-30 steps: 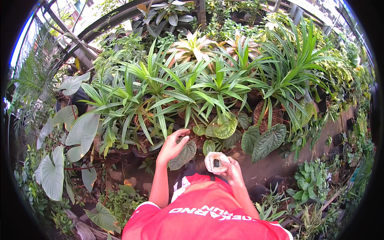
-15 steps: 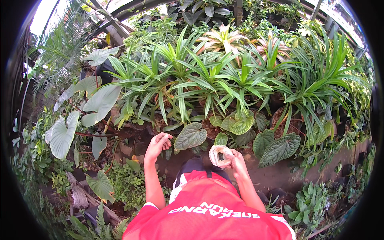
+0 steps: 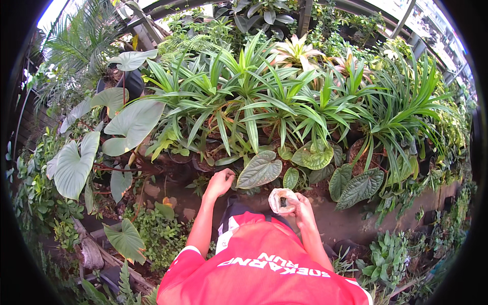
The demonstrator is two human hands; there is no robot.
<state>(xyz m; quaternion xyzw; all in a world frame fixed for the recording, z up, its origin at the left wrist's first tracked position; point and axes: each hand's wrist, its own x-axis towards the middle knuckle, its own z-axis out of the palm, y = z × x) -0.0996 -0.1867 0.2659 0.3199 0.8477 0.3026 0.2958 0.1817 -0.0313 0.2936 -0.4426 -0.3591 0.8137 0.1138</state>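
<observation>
My right hand (image 3: 303,209) grips the side of a small whitish plastic bag (image 3: 278,194) with a rolled-open rim. Something dark lies inside it, too small to name. My left hand (image 3: 220,182) is raised at the near edge of the plants with its fingers curled together; whatever they pinch, if anything, is hidden. Just right of those fingers hangs a broad, dark green textured leaf (image 3: 259,170). A smaller oval leaf (image 3: 291,178) is between that leaf and the bag.
Strappy green plants (image 3: 249,96) fill the bed ahead. Large pale heart-shaped leaves (image 3: 134,126) reach out on the left, near a black pot (image 3: 133,84). Textured leaves (image 3: 361,189) overhang the brown ledge (image 3: 406,208) at right. Low leafy plants (image 3: 387,262) grow at lower right.
My left hand has moved slightly right and up, closer to the broad textured leaf. My right hand still holds the bag. The whole view has shifted a little.
</observation>
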